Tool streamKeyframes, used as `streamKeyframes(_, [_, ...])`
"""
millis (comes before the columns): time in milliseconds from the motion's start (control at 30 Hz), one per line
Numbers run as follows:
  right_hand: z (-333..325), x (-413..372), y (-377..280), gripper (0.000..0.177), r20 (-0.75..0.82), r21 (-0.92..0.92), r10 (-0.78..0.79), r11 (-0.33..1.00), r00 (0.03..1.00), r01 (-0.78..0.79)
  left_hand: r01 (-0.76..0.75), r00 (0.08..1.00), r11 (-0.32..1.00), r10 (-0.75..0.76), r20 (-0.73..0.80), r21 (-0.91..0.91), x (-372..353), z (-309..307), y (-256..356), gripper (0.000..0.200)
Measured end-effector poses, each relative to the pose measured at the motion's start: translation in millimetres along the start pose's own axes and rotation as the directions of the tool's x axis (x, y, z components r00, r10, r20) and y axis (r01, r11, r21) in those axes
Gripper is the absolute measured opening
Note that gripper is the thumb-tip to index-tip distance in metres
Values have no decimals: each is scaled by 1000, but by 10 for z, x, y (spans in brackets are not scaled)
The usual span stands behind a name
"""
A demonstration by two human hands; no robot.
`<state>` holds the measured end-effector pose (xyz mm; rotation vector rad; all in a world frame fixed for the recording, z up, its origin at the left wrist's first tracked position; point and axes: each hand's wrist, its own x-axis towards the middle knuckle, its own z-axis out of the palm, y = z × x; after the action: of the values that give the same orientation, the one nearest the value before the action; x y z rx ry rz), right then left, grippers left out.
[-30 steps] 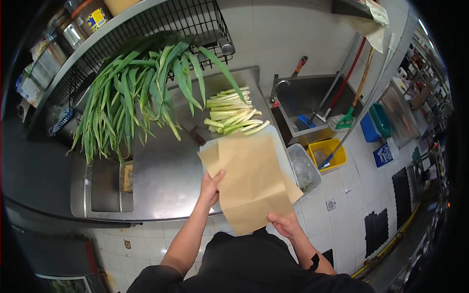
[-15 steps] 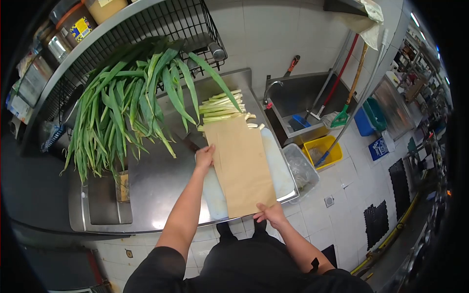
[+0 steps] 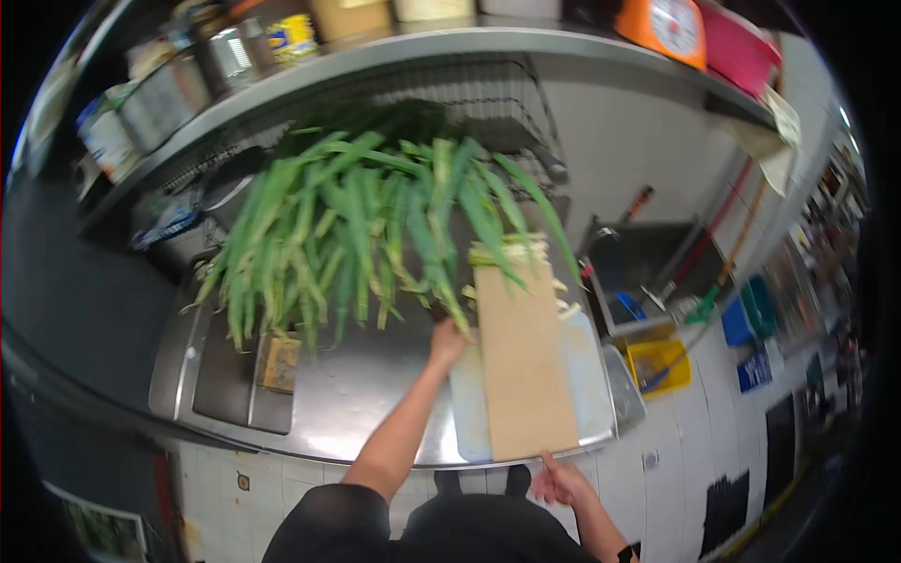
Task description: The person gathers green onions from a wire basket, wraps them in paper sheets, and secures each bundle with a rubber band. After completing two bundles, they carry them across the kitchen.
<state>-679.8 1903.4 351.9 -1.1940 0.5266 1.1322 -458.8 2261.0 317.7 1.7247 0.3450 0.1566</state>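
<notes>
Shifted off the brown paper [image 3: 526, 366], the left hand [image 3: 449, 342] is beside a dark handle [image 3: 438, 315], grip unclear. Right hand [image 3: 560, 482] has a loosely spread grip at the paper's near edge. Paper lies on the board [image 3: 471, 413].

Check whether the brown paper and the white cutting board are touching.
Touching. The head view shows the brown paper lying flat over the white cutting board, with bare board showing along both its long sides.
</notes>
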Motion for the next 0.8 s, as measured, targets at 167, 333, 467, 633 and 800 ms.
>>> streamKeyframes(167, [269, -254, -423, 47, 1, -256, -378, 895, 926, 365, 196, 976, 974, -182, 123, -112, -1177, -619, 13, 27])
streamKeyframes(333, [892, -812, -1749, 27, 281, -609, -498, 568, 820, 554, 283, 957, 909, -249, 146, -306, -1725, -1059, 14, 39])
streamKeyframes(467, [1381, -1492, -2438, 17, 691, -318, -528, 390, 493, 864, 251, 967, 850, -242, 81, -463, -1998, -1353, 409, 42])
streamKeyframes(633, [1772, -1856, -2940, 11, 634, -202, -748, 86, 197, 976, -121, 992, 286, 54, -110, -950, -2265, -1900, 993, 45])
streamKeyframes(800, [2127, -1915, -3443, 19, 570, -460, -817, -232, 85, 857, -578, 811, 300, 308, -497, -758, -2550, -2594, 1950, 38])
